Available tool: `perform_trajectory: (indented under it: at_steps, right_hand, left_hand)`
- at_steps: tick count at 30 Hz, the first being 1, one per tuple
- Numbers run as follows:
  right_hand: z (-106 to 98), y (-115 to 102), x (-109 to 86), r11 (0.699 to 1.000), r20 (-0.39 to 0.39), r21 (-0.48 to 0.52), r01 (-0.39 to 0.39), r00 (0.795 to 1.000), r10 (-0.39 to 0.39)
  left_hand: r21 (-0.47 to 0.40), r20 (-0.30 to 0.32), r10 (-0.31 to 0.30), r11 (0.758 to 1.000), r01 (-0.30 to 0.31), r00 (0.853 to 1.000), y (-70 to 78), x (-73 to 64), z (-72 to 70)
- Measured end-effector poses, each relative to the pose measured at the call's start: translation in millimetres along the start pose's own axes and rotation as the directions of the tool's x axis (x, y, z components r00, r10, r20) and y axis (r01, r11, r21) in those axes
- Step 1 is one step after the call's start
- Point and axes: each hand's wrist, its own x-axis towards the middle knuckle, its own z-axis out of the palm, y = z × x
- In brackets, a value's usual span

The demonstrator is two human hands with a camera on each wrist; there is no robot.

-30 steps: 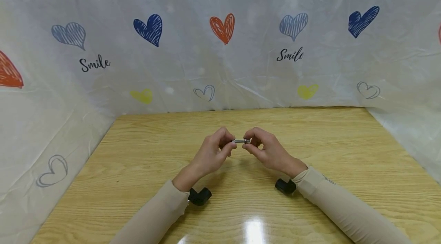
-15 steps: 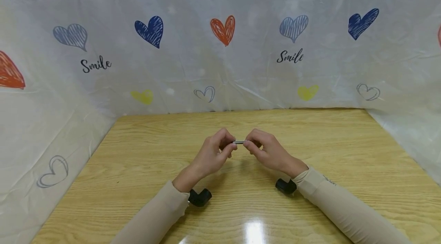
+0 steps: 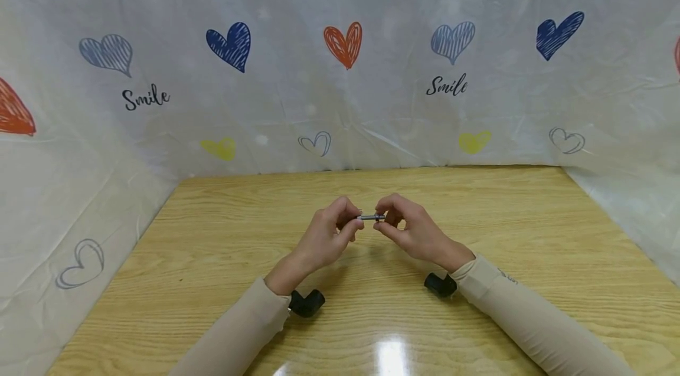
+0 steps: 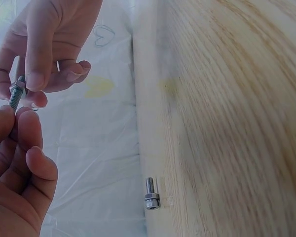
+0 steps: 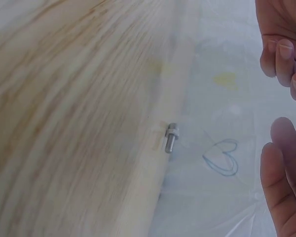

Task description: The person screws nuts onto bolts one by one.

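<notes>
Head view, silvery threaded bolt (image 3: 368, 218), left fingers (image 3: 350, 226) pinching it, right fingers (image 3: 388, 229) loosely round hex nut (image 3: 377, 218)

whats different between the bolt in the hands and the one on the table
Support: the left hand pinches the held bolt; the loose bolt lies on the table.
Nut: the held bolt's nut sits near its tip, at the right hand; the loose bolt's nut sits near its head.
Shared: both are metallic, threaded and carry a nut.
</notes>
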Motion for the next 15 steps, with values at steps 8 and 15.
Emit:
perform_trajectory:
  at_steps: [8,15]
  right_hand:
    - [-6.8,-26.2,6.6,0.999,0.006,-0.014,0.047,0.999,-0.047]
    - [1.6,-1.5,2.7,0.998,0.008,-0.028,0.055,0.998,-0.055]
  left_hand:
    - [-0.008,-0.008,0.013,1.0,-0.013,1.0,-0.4,-0.4,-0.7]
    - [0.008,-0.01,-0.002,1.0,0.003,1.0,0.7,-0.2,-0.9]
